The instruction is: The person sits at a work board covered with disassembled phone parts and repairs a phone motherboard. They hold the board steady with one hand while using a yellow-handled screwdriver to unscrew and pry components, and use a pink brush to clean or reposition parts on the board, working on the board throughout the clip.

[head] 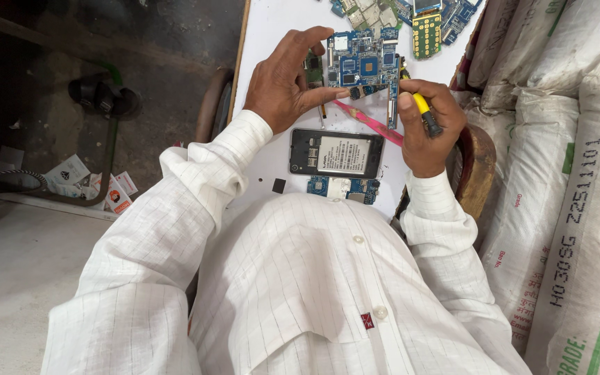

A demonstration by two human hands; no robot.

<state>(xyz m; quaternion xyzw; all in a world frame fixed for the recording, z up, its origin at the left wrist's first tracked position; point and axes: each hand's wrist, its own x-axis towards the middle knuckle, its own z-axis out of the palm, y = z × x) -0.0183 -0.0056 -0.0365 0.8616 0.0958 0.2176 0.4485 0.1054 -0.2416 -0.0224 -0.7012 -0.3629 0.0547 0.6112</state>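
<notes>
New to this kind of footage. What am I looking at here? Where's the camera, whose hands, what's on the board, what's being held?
There is one picture, from a camera worn on a person's head, looking down past their white shirt at their own two bare hands. No robot is involved. The left hand pinches a blue circuit board by its edges above a white work board. The right hand grips a yellow-handled tool, seemingly a small screwdriver, beside that board. On the white board lie an opened phone body showing its battery, a pink strip-shaped tool, a second blue circuit board nearer the person, and more boards at the far end. White sacks are stacked on the right.
</notes>
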